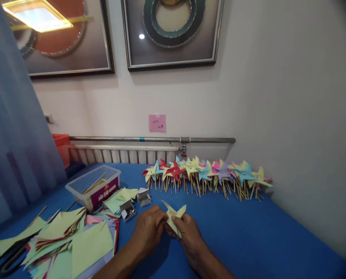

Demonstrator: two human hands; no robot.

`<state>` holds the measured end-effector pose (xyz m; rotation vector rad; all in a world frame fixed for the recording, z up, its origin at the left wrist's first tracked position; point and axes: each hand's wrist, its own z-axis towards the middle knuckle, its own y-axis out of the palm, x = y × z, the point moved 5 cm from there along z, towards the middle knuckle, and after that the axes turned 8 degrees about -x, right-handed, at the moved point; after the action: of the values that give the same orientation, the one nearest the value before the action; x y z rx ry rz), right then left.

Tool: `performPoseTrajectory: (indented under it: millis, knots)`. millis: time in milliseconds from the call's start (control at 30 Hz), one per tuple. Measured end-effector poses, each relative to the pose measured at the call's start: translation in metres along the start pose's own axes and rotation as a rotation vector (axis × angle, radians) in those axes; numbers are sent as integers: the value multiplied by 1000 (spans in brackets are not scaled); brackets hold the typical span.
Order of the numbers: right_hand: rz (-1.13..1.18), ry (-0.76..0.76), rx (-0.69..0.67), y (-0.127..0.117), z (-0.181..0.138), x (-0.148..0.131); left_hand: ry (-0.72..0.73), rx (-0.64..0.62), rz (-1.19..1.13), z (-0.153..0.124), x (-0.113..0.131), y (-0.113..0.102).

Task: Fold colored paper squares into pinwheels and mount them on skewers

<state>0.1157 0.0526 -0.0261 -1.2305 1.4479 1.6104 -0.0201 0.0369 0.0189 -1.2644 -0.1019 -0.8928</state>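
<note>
A pale yellow paper pinwheel (pixel 175 217), its blades partly folded inward, is held up over the blue table. My right hand (pixel 190 232) grips it from the right, thumb pressed on its middle. My left hand (pixel 151 226) is closed at its left edge, fingertips pinched against the paper; whether anything small is between them is hidden. Just left of my left hand stand two small open boxes: one box (pixel 128 211) with shiny metal pins inside, and another box (pixel 144 197) behind it.
Stacked coloured paper squares (pixel 93 244) lie at left beside black-handled scissors (pixel 11 255). A clear plastic tub (pixel 94 186) holds thin sticks. Many finished pinwheels (pixel 205 174) on sticks lie along the back of the blue table (pixel 248 236), near the wall and pipe (pixel 213 140).
</note>
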Motion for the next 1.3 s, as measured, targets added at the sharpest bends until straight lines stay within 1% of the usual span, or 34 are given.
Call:
performPoseTrajectory:
  millis: [100,333,533,733,900,1000,1067,1133,1200,1233,1300]
  knots:
    - [32,31,-2,0,-2,1,-11,17,22,-1,-2,-2]
    - [37,38,17,-1,2,4,-47,-15,27,0,-6,-3]
    - [11,51,57,-4,4,5,-37,-6,27,0,-2,-9]
    - [49,59,23,-1,2,5,4,-10,88,-2,-1,-7]
    - [104,124,60,-2,-2,4,24,7,107,-1,1,-9]
    - [86,105,104,-6,-1,1,-16,-5,122,0,1,-17]
    - [63,77,147,-10,1,-3,-52,-81,91,-1,0,-20]
    - [41,50,174,-14,3,-6,-67,-242,12,-2,-2,-18]
    - [31,39,180,-16,4,-7,-49,-416,-70,-5,-1,-13]
    - [30,38,181,-17,4,-8,-35,-479,-91,-7,-1,-10]
    - [28,43,183,-17,4,-8,-6,-539,-77,-9,1,-6]
